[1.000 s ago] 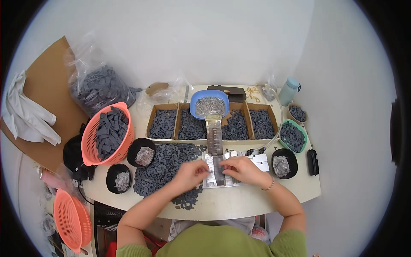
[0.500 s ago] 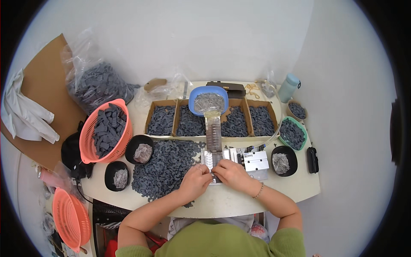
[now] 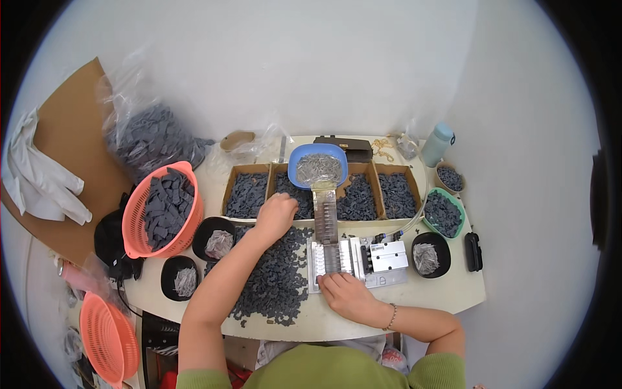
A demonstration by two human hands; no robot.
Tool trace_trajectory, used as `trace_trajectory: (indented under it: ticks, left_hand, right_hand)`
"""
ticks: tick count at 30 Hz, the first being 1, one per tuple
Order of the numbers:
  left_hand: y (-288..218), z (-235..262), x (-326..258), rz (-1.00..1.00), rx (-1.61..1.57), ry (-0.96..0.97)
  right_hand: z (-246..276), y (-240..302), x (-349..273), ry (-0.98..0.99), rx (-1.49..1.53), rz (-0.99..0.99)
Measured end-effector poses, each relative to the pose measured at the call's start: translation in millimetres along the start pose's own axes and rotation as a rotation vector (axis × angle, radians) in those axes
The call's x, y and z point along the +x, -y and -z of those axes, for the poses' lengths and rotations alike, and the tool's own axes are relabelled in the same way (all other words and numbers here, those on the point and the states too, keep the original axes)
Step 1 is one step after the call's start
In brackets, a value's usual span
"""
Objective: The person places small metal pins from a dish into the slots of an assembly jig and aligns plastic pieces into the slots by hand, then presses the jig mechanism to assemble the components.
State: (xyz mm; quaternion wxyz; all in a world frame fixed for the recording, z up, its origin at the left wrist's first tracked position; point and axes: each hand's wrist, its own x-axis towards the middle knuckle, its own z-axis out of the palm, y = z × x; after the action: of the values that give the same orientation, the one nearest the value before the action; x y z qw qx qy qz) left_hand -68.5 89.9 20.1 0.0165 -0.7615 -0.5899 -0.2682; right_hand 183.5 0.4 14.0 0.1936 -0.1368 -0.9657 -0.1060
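Observation:
My left hand [image 3: 277,215] is over the front edge of the second cardboard compartment [image 3: 271,188], which holds small dark grey pieces. Its fingers are curled together, and whatever is in them is hidden. My right hand [image 3: 350,298] rests at the near end of a metal fixture [image 3: 313,259] with a row of slots. Its fingertips are pressed together there; I cannot make out what they hold. A clear sloping chute [image 3: 326,220] runs down to this fixture from a blue tray [image 3: 293,165] of thin metal pins.
Loose grey pieces [image 3: 275,279] lie heaped left of the fixture. Black bowls [image 3: 440,264] of pins stand on both sides. A coral basket [image 3: 129,223] is at left, a green bowl [image 3: 461,217] at right. An air cylinder [image 3: 389,256] with hoses adjoins the fixture.
My left hand has left the fixture and moved up and left to the compartments. My right hand stays at the fixture, a little lower in the picture as the whole view shifted slightly.

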Motion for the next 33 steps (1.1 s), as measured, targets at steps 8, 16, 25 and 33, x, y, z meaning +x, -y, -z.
trace_trajectory:
  ticks: [8,16,25,33]
  left_hand:
    - [12,-33,27,0.000,0.223,0.125]
    - [-49,1,-30,-0.071,-0.193,0.015]
    - [-90,-4,-114,-0.305,-0.007,0.085]
    - [-92,15,-118,-0.216,-0.061,0.061]
  right_hand:
    - [-1,-117,26,-0.042,0.263,-0.346]
    - [-79,-180,59,0.147,-0.004,-0.404]
    - [-18,-154,50,-0.023,0.301,-0.514]
    - [6,-102,30,0.130,0.804,-0.491]
